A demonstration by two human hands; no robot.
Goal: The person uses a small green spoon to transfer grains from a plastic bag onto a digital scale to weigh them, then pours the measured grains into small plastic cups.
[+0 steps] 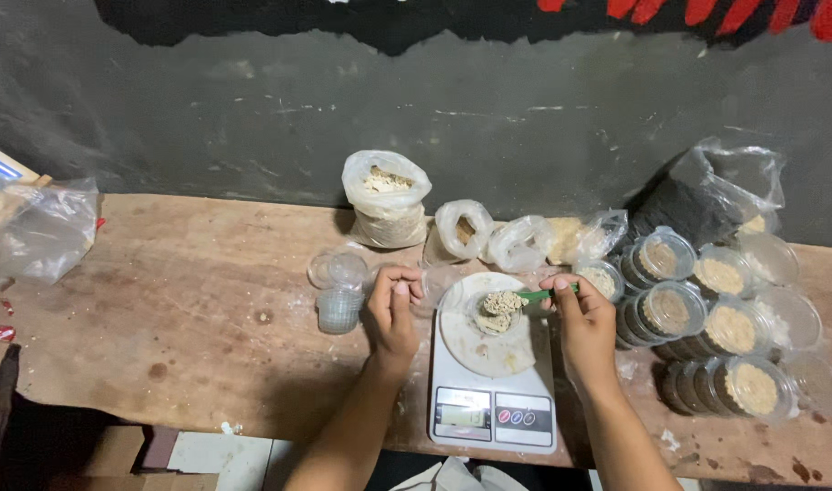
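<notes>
Green spoon (536,295), pinched in the right hand (584,323), tips beige powder into a small cup (498,314) on the white scale (493,382), the left hand (393,314) curled loosely beside it; many filled cups (732,329) lie stacked right, few empty cups (339,289) left.

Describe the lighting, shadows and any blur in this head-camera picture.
Head view: dim, warm light; the grey wall darkens toward the top corners. Soft shadow pools on the wooden table beneath the left hand. The scale display is too soft to read. Wide-angle lens bows the table edge.
</notes>
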